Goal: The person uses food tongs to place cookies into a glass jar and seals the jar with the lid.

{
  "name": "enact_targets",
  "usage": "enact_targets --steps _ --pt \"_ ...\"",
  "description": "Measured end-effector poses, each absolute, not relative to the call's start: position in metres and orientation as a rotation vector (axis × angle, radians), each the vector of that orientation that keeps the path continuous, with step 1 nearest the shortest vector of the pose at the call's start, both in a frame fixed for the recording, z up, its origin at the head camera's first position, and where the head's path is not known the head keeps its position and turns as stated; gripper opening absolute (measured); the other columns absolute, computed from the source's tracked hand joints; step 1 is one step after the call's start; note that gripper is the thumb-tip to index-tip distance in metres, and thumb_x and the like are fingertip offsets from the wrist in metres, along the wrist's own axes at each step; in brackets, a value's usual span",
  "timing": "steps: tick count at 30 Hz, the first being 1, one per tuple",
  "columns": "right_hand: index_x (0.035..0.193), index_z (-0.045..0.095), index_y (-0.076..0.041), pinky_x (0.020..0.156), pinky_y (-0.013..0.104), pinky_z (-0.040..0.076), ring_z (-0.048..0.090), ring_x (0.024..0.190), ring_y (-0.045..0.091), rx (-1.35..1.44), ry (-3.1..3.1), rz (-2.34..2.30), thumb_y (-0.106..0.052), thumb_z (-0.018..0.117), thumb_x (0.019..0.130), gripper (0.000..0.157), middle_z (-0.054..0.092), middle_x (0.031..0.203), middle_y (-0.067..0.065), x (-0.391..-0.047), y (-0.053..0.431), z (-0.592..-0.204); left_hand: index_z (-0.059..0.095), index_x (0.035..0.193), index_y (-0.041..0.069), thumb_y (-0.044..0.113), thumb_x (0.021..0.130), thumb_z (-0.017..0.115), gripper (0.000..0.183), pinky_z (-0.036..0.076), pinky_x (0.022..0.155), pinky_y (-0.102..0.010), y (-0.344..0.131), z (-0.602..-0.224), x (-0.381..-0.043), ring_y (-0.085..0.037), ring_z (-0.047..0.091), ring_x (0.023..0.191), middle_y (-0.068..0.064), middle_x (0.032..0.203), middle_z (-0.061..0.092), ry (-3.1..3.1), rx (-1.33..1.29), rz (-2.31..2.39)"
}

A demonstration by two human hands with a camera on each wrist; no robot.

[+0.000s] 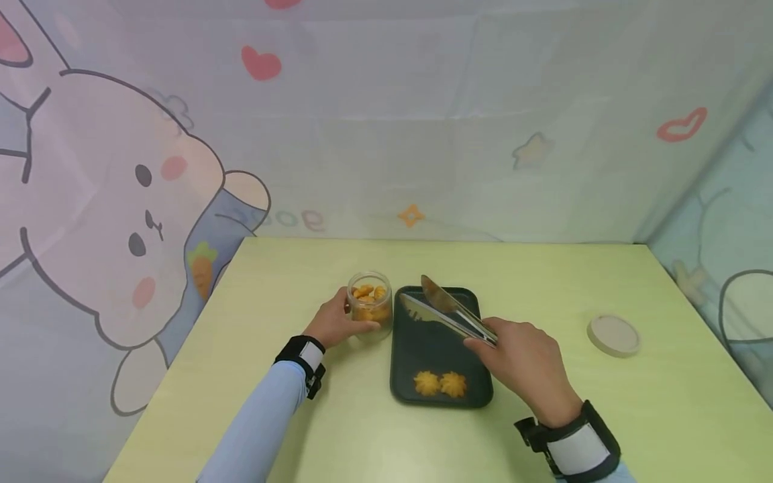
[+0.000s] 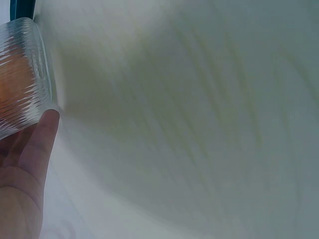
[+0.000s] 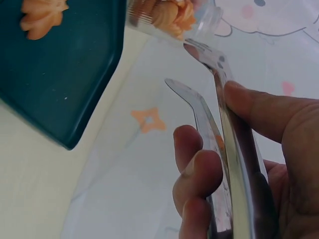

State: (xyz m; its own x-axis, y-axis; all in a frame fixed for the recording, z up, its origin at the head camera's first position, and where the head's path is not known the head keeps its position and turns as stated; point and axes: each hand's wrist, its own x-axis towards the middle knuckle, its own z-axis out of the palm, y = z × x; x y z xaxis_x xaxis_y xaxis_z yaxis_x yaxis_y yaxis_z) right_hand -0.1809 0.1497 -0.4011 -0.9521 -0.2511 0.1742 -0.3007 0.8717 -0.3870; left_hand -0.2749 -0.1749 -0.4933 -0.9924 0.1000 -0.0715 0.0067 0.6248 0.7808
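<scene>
My left hand (image 1: 339, 323) grips a clear glass jar (image 1: 371, 310) at the left of the tray, thumb and fingers round its side. Orange-yellow cookies (image 1: 366, 292) fill part of the jar. In the left wrist view the ribbed glass (image 2: 25, 79) shows at the left edge beside the fingers. My right hand (image 1: 525, 359) holds metal tongs (image 3: 227, 134) over the dark tray (image 1: 417, 349), their two arms spread apart with nothing between the tips. Two flower-shaped cookies (image 1: 439, 384) lie side by side at the tray's near end.
A round beige lid (image 1: 613, 335) lies on the yellow-green table (image 1: 543, 275) to the right of the tray. Behind the table hangs a printed cloth (image 1: 386, 134) with a cartoon rabbit, and the same cloth covers the right side.
</scene>
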Motion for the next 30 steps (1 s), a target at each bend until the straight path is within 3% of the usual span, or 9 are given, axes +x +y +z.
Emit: enact_targets --steps 5,10,13,17,30 --pt "0.113 0.069 -0.009 0.045 0.031 0.035 0.047 0.052 0.012 0.468 -3.004 0.605 -0.04 0.069 0.089 0.039 0.057 0.066 -0.007 -0.177 0.16 -0.406 0.041 0.139 0.011 0.047 0.072 0.085 0.087 0.044 0.099 -0.048 -0.175 -0.493 -0.275 -0.034 0.049 0.127 -0.014 0.136 0.054 2.732 0.087 1.307" --pt "0.112 0.071 -0.01 0.056 0.037 0.047 0.06 0.068 0.017 0.593 -3.083 0.512 -0.043 0.072 0.086 0.042 0.068 0.084 -0.002 -0.173 0.169 -0.408 0.041 0.139 0.011 0.046 0.073 0.085 0.087 0.045 0.098 -0.048 -0.176 -0.49 -0.276 -0.033 0.05 0.125 -0.014 0.135 0.054 2.739 0.083 1.303" --pt "0.108 0.072 -0.01 0.061 0.038 0.049 0.061 0.073 0.016 0.656 -3.13 0.48 -0.041 0.075 0.083 0.04 0.069 0.088 -0.003 -0.173 0.172 -0.411 0.041 0.138 0.011 0.047 0.072 0.085 0.087 0.045 0.099 -0.048 -0.177 -0.49 -0.277 -0.033 0.05 0.126 -0.014 0.136 0.054 2.742 0.082 1.298" --pt "0.102 0.073 -0.012 0.056 0.033 0.044 0.052 0.065 0.01 0.674 -3.19 0.479 -0.038 0.078 0.081 0.034 0.063 0.078 -0.009 -0.171 0.171 -0.414 0.042 0.137 0.01 0.047 0.072 0.085 0.087 0.045 0.099 -0.048 -0.177 -0.492 -0.277 -0.033 0.05 0.127 -0.015 0.136 0.054 2.738 0.095 1.307" --pt "0.081 0.065 -0.012 0.042 0.033 0.035 0.048 0.05 0.016 0.441 -3.007 0.39 -0.037 0.075 0.084 0.027 0.05 0.058 -0.002 -0.186 0.163 -0.439 0.043 0.136 0.01 0.047 0.072 0.085 0.085 0.046 0.098 -0.048 -0.176 -0.494 -0.276 -0.034 0.051 0.125 -0.015 0.134 0.055 2.741 0.095 1.311"
